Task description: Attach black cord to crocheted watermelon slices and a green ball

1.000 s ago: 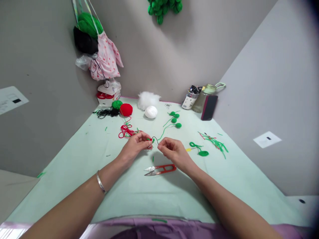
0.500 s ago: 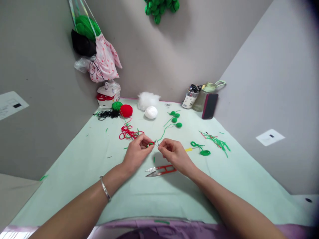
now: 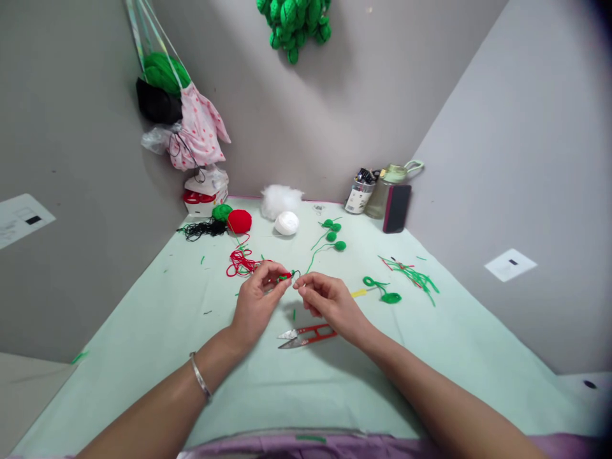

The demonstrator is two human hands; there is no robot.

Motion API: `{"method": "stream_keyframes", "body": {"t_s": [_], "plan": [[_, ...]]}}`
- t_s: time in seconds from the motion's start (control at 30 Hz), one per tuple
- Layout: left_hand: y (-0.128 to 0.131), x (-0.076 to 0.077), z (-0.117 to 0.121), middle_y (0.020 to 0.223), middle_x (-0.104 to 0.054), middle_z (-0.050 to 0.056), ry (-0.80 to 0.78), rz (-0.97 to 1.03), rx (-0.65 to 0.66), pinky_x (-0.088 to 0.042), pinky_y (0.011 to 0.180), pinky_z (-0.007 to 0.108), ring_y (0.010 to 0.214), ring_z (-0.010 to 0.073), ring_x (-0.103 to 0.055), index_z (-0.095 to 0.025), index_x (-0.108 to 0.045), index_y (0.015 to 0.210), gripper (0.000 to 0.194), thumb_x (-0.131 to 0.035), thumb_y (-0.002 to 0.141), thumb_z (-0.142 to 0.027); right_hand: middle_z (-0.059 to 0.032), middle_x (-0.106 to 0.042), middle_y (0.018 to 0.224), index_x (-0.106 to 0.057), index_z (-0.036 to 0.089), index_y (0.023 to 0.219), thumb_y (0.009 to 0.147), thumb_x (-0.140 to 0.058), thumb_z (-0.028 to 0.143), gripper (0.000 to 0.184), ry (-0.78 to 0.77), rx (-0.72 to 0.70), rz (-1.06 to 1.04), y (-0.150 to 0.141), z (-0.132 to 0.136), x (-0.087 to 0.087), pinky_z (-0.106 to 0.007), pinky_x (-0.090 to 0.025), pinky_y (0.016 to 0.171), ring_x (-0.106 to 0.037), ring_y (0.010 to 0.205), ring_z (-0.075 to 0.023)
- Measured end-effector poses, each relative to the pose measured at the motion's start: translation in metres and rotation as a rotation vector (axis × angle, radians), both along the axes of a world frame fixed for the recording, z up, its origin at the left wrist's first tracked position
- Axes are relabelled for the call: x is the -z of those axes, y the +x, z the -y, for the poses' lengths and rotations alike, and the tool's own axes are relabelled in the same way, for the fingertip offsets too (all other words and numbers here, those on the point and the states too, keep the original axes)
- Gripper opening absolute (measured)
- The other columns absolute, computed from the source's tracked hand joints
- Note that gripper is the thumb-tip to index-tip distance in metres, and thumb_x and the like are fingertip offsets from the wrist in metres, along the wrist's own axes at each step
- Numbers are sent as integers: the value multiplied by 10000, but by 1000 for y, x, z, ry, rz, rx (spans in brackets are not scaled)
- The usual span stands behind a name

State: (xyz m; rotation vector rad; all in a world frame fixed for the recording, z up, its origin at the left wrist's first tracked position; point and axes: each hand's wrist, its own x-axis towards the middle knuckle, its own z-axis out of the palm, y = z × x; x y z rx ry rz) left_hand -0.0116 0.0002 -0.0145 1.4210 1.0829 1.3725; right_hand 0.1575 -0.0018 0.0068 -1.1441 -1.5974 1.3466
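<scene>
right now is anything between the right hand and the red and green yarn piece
Only a thin black thread, arcing at the gap between the right hand and the red and green yarn piece; nothing else visible.

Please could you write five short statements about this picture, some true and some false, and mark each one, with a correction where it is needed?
1. The left hand holds a small red and green piece. True.
2. The orange snips lie with their blades closed together. False: the blades of the orange snips are apart.
3. The red yarn ball is left of the white ball in the view. True.
4. The phone lies flat. False: the phone stands on end, partly in front of the bottle.
5. The bracelet is on the left wrist. True.
</scene>
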Motion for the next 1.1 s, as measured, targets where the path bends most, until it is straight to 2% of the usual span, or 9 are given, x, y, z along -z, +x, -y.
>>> {"method": "stream_keyframes", "body": {"t_s": [0.23,0.37,0.47,0.6,0.7,0.8,0.87,0.97,1.1], "plan": [[0,3,1,895,-604,2,-5,-49,10,-478,810,261,860,153,-589,-216,-584,871,76,-638,818,-218,47,-521,559,-585,171,831,804,-629,402,237,-77,22,-75,-4,0,3,-214,-362,459,-444,456,-82],[2,4,6,870,-623,6,50,-124,35,-484,807,260,848,153,-602,-213,-600,880,45,-621,840,-215,51,-524,548,-556,172,786,792,-652,418,264,-99,48,-109,-5,0,1,-210,-342,461,-426,442,-73],[2,5,6,877,-630,19,163,-180,31,-486,798,270,864,163,-603,-212,-622,900,60,-592,858,-181,47,-538,563,-543,172,783,800,-658,428,281,-105,29,-111,-3,-1,-1,-209,-348,473,-438,453,-72],[-3,5,3,893,-621,37,432,-259,-41,-473,798,296,893,174,-579,-204,-631,908,147,-553,859,-89,42,-529,618,-537,168,786,825,-645,419,276,-56,-57,-93,1,-3,1,-210,-363,493,-450,495,-70],[-4,5,2,906,-620,41,518,-287,-68,-466,820,307,905,173,-570,-200,-621,915,184,-545,848,-47,36,-517,658,-550,166,789,828,-645,391,248,-1,-104,-66,2,-3,5,-216,-385,525,-464,538,-76],[-2,4,4,902,-626,39,446,-262,-10,-467,814,296,895,168,-578,-197,-619,910,174,-539,851,-53,45,-498,600,-529,170,738,816,-655,398,272,0,-69,-77,3,-4,7,-219,-375,527,-456,528,-80],[0,3,4,896,-629,33,305,-201,52,-469,817,289,882,164,-591,-193,-616,895,132,-549,855,-86,43,-520,589,-531,170,724,801,-670,415,292,-38,-74,-79,6,-6,4,-216,-350,501,-448,490,-72],[0,0,3,871,-627,16,47,-74,134,-466,812,280,852,159,-601,-189,-606,877,48,-599,842,-157,3,-618,687,-605,157,759,822,-638,448,300,-52,-94,11,15,-12,-4,-221,-323,459,-433,438,-57],[-1,0,-2,871,-623,1,-110,6,228,-447,805,263,849,151,-592,-190,-617,872,74,-653,812,-213,23,-549,604,-653,155,756,825,-632,447,301,70,99,82,28,-21,-12,-228,-275,454,-348,455,-59]]}}
